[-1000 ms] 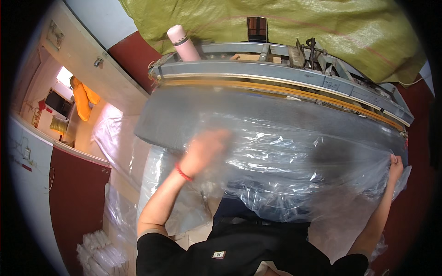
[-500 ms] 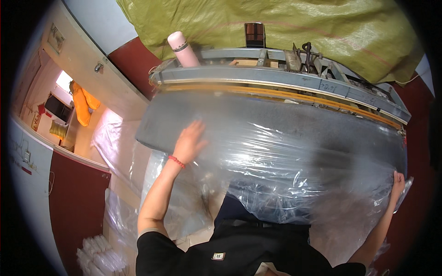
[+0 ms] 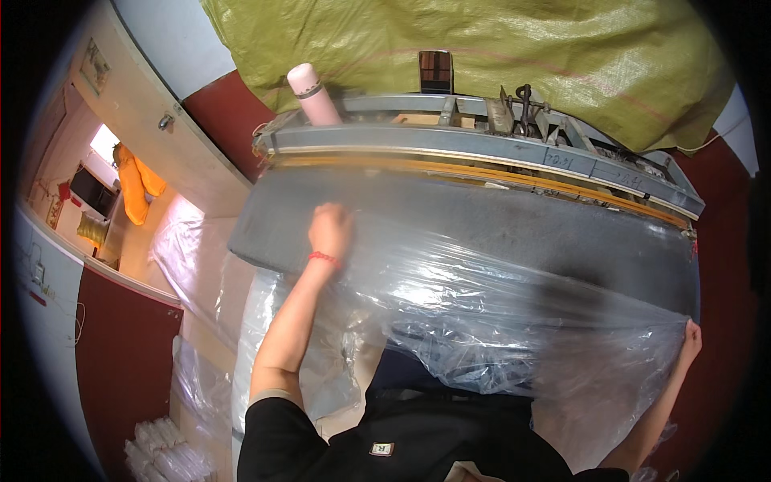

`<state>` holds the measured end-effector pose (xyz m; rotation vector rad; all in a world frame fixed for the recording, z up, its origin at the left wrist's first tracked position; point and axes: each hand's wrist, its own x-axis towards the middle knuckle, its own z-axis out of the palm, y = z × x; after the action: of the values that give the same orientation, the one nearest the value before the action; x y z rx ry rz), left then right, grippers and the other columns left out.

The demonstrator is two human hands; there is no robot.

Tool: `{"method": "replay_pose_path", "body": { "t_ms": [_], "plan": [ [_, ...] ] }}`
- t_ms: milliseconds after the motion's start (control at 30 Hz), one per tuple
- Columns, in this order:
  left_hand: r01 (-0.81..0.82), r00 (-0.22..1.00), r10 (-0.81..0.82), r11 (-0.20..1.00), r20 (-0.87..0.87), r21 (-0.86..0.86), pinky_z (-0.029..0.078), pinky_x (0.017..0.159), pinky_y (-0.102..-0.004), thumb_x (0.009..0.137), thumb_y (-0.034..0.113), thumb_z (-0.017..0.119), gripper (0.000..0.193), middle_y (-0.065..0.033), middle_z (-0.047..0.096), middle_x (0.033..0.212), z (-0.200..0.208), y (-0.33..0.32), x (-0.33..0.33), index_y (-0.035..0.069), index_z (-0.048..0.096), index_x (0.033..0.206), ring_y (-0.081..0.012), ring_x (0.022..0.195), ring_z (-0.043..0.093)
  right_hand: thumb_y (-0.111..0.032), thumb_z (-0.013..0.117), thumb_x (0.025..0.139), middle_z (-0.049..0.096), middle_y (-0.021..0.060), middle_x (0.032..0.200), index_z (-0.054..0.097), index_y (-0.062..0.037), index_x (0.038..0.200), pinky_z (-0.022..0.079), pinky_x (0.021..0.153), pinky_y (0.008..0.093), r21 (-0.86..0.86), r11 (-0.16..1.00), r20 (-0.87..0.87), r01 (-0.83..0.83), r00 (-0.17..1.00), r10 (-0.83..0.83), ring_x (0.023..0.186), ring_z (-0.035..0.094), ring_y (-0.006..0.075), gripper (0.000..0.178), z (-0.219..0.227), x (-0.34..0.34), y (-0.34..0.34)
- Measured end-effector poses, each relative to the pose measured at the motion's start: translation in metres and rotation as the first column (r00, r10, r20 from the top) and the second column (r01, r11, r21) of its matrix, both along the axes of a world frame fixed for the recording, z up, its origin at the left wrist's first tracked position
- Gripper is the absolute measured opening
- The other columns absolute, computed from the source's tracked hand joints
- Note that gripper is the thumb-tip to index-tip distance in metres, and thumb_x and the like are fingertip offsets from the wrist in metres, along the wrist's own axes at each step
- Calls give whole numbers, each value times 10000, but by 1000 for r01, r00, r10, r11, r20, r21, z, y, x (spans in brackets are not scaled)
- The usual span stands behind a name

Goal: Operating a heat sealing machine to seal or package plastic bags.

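In the head view, a large clear plastic sheet [image 3: 514, 321] lies spread over the grey surface [image 3: 562, 233] in the middle of the frame, and its wrinkled lower part hangs down toward the person's dark shirt at the bottom centre. The left hand [image 3: 329, 229], a little left of the centre, is clenched into a fist and presses on the near left part of the sheet where the sheet meets the grey surface; a red band [image 3: 324, 257] is around its wrist. The right hand [image 3: 691, 337], at the right edge of the frame, is closed on the right corner of the plastic sheet and holds it stretched, so that the film makes tight folds which run toward this hand. Behind the grey surface, in the upper middle of the frame, there is a long grey metal frame [image 3: 482, 149] with a yellow strip just under it. A pink bottle [image 3: 312, 92] stands tilted at the upper left end of this frame. A green woven cloth [image 3: 482, 48] covers the top of the frame. More clear plastic [image 3: 193, 257] lies at the left side, near the floor.
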<state>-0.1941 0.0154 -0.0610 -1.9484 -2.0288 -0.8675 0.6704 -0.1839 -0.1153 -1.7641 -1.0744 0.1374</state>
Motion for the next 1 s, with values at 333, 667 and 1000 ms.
{"method": "replay_pose_path", "body": {
  "t_ms": [333, 667, 1000],
  "plan": [
    [-234, 845, 38, 923, 533, 306, 404, 675, -301, 861, 173, 442, 162, -68, 500, 741, -6, 81, -28, 26, 483, 809, -168, 703, 473, -248, 524, 844, 598, 86, 870, 598, -44, 891, 425, 749, 314, 174, 951, 309, 257, 902, -301, 809, 553, 177, 223, 22, -60, 191],
    [-164, 595, -96, 958, 798, 237, 339, 500, -199, 829, 157, 539, 176, 31, 454, 601, -39, 148, -79, 54, 467, 706, -59, 548, 402, -206, 634, 779, 502, -15, 627, 509, -41, 711, 382, 545, 209, 296, 935, -87, 195, 980, -177, 567, 442, 67, 219, 10, -123, 278],
    [-263, 373, -133, 934, 918, 242, 376, 408, -240, 867, 211, 412, 196, -37, 506, 630, -28, 144, -78, 66, 469, 749, -116, 463, 438, -121, 558, 782, 538, 29, 704, 491, -39, 849, 420, 562, 220, 308, 876, -165, 372, 927, -336, 575, 498, 93, 125, 20, -127, 275]
  ]
}}
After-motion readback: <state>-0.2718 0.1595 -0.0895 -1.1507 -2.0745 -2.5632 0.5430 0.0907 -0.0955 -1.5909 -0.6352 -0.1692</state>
